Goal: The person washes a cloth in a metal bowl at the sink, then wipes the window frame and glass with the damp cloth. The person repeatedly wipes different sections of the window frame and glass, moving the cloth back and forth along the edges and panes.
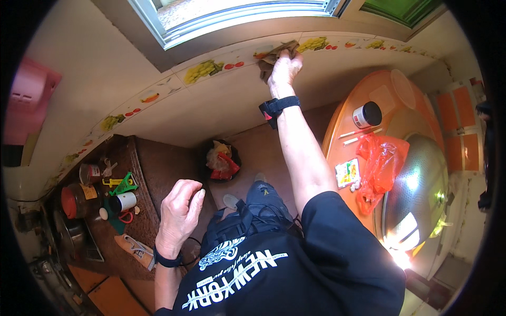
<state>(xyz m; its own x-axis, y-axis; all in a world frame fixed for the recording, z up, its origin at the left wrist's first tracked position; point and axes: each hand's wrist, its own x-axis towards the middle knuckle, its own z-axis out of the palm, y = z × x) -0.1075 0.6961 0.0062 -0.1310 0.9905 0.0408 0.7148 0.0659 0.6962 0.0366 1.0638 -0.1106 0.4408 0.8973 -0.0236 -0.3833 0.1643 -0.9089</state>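
Observation:
A crumpled brown cloth [269, 63] is held in my right hand [285, 71], pressed to the tiled wall on a border strip [203, 71] with painted grapes and fruit, just below the window frame. My right arm reaches far forward, a black strap around its wrist. Lower left of the middle, my left hand [181, 209] hovers in front of my body with its fingers loosely curled and thumb apart. Nothing shows in it, and it touches nothing. It is nearest to the edge of the dark stone counter [146, 177].
An orange round table [336, 126] on the right bears a black-lidded jar [367, 114], a red plastic bag [379, 166] and a large metal lid [419, 193]. A bin [223, 160] stands by the wall. Jars, a white mug [127, 200] and scissors [125, 217] lie left.

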